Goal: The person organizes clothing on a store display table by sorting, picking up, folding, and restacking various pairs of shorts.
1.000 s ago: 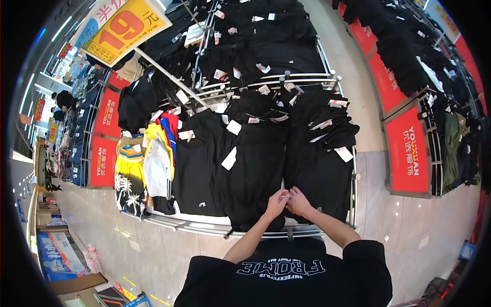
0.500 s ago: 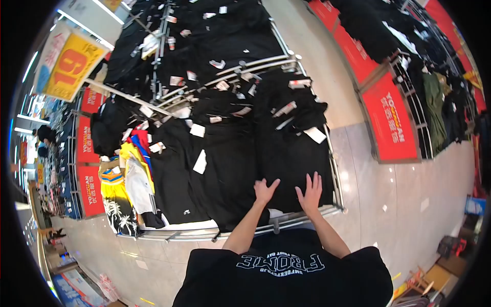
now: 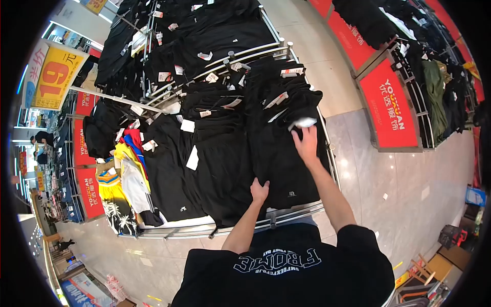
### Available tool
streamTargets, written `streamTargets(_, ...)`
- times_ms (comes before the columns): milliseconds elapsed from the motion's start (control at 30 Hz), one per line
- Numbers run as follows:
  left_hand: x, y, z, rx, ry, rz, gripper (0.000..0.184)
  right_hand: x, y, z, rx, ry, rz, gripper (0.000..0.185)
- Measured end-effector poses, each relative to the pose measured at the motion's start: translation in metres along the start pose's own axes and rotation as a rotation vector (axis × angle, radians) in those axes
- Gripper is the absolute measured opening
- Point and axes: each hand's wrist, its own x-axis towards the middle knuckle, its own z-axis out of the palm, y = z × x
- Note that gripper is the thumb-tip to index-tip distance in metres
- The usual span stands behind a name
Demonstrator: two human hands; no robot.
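Observation:
Folded black shorts (image 3: 286, 169) lie on a metal-railed display rack, with a small light logo near the hem. My right hand (image 3: 307, 148) reaches over their upper part, its fingers closed on a white tag (image 3: 303, 123) that is blurred by motion. At the left edge of the same shorts is my left hand (image 3: 260, 191), its fingers curled against the cloth and the thumb slightly apart. More black shorts (image 3: 222, 174) lie directly left of it, a white tag (image 3: 192, 157) on them.
Yellow palm-print shorts (image 3: 115, 194) and grey shorts (image 3: 134, 179) hang at the rack's left end. A metal rail (image 3: 276, 221) runs along the front edge. A yellow price sign (image 3: 59, 74) stands at upper left. Across the tiled aisle is a rack with red panels (image 3: 387, 110).
My right hand has moved up and away from me, from the lower shorts to the tag, uncovering the logo. My left hand has stayed near the front, its fingers drawn closer together.

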Motion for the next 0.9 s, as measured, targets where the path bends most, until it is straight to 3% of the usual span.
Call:
streamTargets(133, 0.001, -0.008, -0.006, -0.019, -0.016, 0.013, 0.057, 0.080, 0.002, 0.032, 0.021, 0.024, -0.151, 0.032)
streamTargets(333, 0.001, -0.002, -0.002, -0.015, -0.020, -0.022, 0.066, 0.106, 0.013, 0.077, -0.256, -0.063, -0.058, 0.041)
streamTargets(433, 0.005, 0.017, -0.003, -0.002, 0.062, -0.163, 0.062, 0.115, 0.013, 0.083, -0.322, -0.099, -0.013, 0.044)
streamTargets(533, 0.008, 0.016, 0.003, -0.054, -0.084, -0.160, 0.070, 0.124, 0.013, 0.085, -0.349, -0.177, 0.037, 0.045)
streamTargets(600, 0.009, 0.011, 0.019, -0.024, -0.142, 0.036, 0.065, 0.130, 0.014, 0.083, -0.353, -0.226, 0.052, 0.048)
streamTargets(700, 0.013, 0.003, 0.029, -0.049, -0.170, 0.038, 0.061, 0.136, 0.016, 0.081, -0.366, -0.341, 0.111, 0.056)
streamTargets(900, -0.002, 0.024, -0.011, 0.077, -0.024, 0.039, 0.066, 0.130, 0.010, 0.073, -0.344, -0.288, 0.096, 0.051)
